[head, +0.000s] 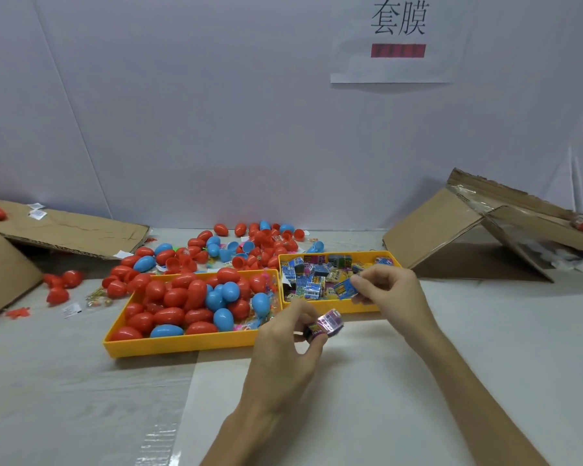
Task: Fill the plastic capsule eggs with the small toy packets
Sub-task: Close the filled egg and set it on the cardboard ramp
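1. Head view, your hands: your left hand sits just in front of the packet tray, with its fingertips pinching a pink-purple toy packet. Your right hand is over that tray's front right corner and pinches a blue toy packet between thumb and fingers. Neither hand holds an egg.
2. Head view, the supply: the packet tray is still well stocked with small toy packets. Directly to its left, and seemingly touching it, is the larger yellow egg tray, heaped with closed red and blue capsule eggs.
3. Head view, the rest: more loose eggs lie scattered behind the packet tray, with what look like open blue halves among them. A collapsed cardboard box lies far to the tray's left and another cardboard box to its right. A paper sign hangs on the wall above.
4. Progress, as a judgement: you have packets in hand but no egg opened, so this filling has yet to begin. Closed eggs hide their contents, so you cannot tell how many are done. With this many packets and eggs left, most of the work seems to lie ahead.
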Tool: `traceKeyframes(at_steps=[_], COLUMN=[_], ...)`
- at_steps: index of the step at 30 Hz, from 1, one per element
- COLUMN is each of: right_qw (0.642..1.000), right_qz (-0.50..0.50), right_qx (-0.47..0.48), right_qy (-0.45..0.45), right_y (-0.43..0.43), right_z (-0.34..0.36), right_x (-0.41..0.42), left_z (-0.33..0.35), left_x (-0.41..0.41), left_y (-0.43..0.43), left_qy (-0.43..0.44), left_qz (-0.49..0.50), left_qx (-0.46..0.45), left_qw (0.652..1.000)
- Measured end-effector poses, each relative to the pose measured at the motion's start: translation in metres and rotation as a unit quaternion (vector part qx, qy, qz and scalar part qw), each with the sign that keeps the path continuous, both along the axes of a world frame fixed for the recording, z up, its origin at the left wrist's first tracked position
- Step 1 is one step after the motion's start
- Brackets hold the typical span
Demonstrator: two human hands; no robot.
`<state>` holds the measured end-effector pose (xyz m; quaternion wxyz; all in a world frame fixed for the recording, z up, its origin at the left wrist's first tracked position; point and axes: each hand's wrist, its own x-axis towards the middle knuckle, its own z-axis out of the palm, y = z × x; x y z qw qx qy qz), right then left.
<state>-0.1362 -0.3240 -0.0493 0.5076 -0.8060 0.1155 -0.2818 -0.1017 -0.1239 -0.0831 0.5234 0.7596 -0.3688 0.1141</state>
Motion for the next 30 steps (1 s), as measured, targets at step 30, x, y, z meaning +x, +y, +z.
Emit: traceKeyframes(at_steps=[30], right_qw=[0.957], right_qz=[0.216], right_qx=[0.191], right_qy=[0.035], right_y=[0.038], right_z=[-0.003], right_x=[-0.003], left_z=[0.016], left_x=[0.008], left_y=[0.006], left_qy=[0.308], left_qz=[-0.062], left_qx=[-0.152], left_qw=[0.937])
